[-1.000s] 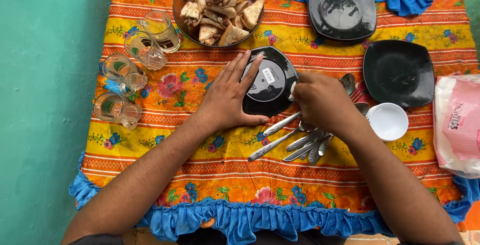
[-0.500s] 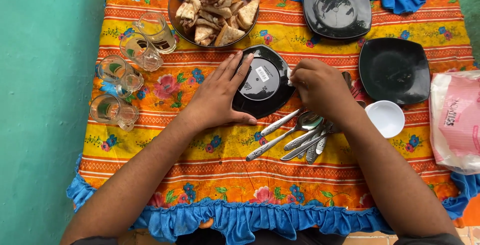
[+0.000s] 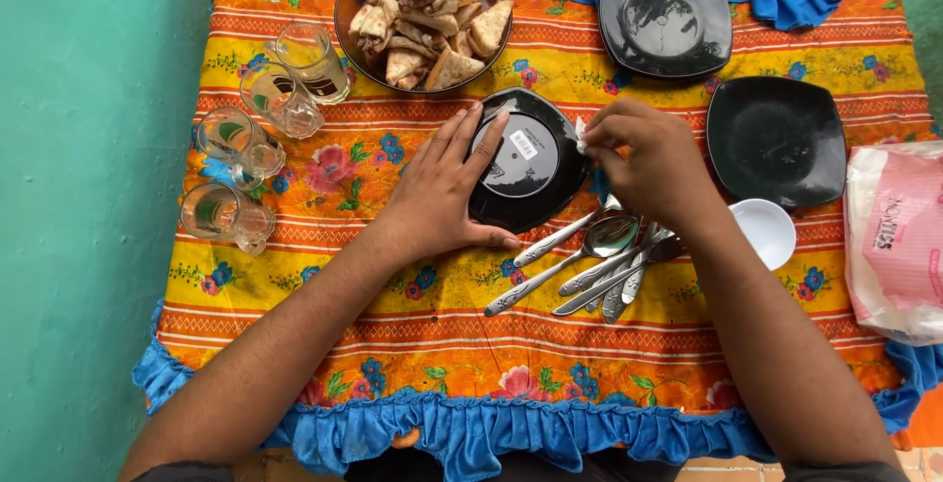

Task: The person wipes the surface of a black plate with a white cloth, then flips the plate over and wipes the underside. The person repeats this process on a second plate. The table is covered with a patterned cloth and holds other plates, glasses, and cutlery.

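So my left hand (image 3: 442, 197) lies flat, fingers spread, on the upturned black plate (image 3: 526, 163) mid-table, below the bowl of bread (image 3: 424, 15). My right hand (image 3: 643, 163) is closed, pinching a white scrap (image 3: 581, 138) at the plate's right rim, above the cutlery (image 3: 599, 266).

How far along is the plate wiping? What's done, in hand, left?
Done: hard to tell; two black square plates sit face up further back, whether wiped is unclear.
In hand: the left hand lies flat on the upturned black plate, while the right hand pinches a small white wad at its right rim.
Left: the plate is not yet turned face up; the cutlery lies in a loose pile.
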